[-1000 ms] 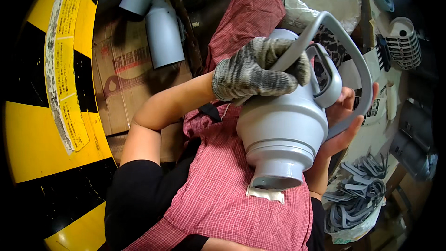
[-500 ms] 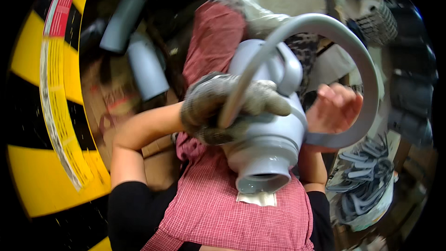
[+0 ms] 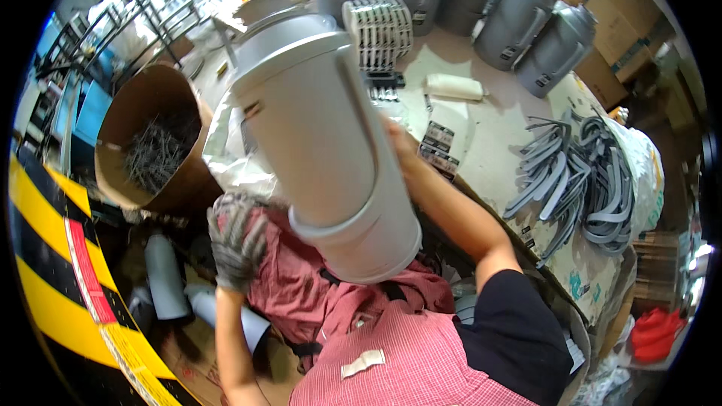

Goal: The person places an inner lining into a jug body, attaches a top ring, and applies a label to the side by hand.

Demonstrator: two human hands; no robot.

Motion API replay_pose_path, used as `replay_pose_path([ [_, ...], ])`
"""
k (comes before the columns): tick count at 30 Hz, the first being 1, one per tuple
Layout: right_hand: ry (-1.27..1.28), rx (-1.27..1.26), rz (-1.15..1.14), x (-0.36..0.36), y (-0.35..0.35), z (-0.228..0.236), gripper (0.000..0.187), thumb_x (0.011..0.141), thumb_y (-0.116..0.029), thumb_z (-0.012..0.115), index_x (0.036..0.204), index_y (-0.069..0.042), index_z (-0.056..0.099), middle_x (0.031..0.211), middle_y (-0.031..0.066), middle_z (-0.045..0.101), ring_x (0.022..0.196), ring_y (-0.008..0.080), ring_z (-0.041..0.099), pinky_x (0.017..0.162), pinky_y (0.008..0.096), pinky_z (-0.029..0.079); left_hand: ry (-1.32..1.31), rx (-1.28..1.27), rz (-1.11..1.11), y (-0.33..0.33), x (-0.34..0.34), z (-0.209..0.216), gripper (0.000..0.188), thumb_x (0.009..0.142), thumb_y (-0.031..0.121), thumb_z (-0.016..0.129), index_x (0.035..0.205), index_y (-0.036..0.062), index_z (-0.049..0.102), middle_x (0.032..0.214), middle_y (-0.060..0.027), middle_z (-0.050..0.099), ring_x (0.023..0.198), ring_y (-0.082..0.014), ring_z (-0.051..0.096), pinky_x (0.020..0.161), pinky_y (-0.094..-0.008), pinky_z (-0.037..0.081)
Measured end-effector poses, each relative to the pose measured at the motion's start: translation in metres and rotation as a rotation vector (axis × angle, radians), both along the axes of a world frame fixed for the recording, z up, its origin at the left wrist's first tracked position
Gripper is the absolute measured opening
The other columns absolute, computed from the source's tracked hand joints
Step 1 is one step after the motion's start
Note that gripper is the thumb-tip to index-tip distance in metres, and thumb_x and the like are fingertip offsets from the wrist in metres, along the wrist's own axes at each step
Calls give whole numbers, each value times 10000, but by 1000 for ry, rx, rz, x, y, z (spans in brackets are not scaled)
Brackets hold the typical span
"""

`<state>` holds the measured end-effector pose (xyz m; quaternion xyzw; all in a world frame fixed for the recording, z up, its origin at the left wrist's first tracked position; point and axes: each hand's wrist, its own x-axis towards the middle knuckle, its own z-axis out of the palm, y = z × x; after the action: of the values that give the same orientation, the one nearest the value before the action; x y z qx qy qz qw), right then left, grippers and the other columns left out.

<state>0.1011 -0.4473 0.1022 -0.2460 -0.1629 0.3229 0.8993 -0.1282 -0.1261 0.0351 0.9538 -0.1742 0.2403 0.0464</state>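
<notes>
A large light grey plastic jug (image 3: 308,120) fills the middle of the view, tilted, its neck end toward the table and its round base toward my apron. A long grey handle strip runs down its right side. Behind the jug's right side is my bare right hand (image 3: 398,141), holding it; most of the fingers are hidden. My left hand (image 3: 237,244), in a grey work glove, is apart from the jug, over the red checked cloth (image 3: 289,278) on my leg. Its fingers are stretched out and somewhat blurred, with nothing held.
Several similar grey jugs (image 3: 519,19) stand on the white worktable (image 3: 481,128), near a label roll (image 3: 380,30) and a white tube (image 3: 455,87). Grey curved strips (image 3: 579,180) lie at the right. At left are a cardboard drum (image 3: 113,150), grey cylinders (image 3: 165,278) and a striped edge (image 3: 56,210).
The jug has swung round, from neck toward me to base toward me. My left hand has let go of it and moved left. My view has tilted up to the table.
</notes>
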Motion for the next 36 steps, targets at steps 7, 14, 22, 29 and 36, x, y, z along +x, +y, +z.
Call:
replay_pose_path([
  [7,-459,-200,-1204,58,-238,83,290,1017,-226,611,1246,-49,595,1314,78,625,1201,214,587,1043,404,447,-132,-862,574,-26,-109,-85,437,1023,359,584,1271,1,620,1295,-117,639,1186,-253,578,1058,-384,412],
  [14,-590,-1414,-2144,176,-330,34,742,655,-123,918,1269,50,539,1350,192,476,1281,355,465,1101,450,384,-143,-1283,780,-33,-111,-118,363,1042,288,575,1238,-10,641,1194,-93,676,1078,-203,605,1023,-341,438],
  [22,-40,-1513,-2008,289,-388,11,510,781,-195,811,1197,14,600,1237,245,593,1136,383,584,949,465,506,-82,-1290,894,16,-200,-189,333,1040,219,558,1260,-19,638,1203,-105,675,1076,-212,615,991,-332,473],
  [29,-596,-1440,-1731,173,-320,28,371,862,-112,773,1208,-27,670,1231,199,610,980,272,658,755,393,605,-900,-2304,1866,-37,-358,-254,761,846,497,771,1430,81,516,1428,-105,558,1278,-284,532,1122,-496,407],
  [36,-1347,-1169,-846,50,-105,32,289,958,-106,650,1238,-39,664,1394,106,525,1266,230,522,1083,410,417,-1367,-2807,975,27,-312,-287,576,933,363,671,1397,65,503,1445,-86,523,1237,-235,518,1081,-419,438],
])
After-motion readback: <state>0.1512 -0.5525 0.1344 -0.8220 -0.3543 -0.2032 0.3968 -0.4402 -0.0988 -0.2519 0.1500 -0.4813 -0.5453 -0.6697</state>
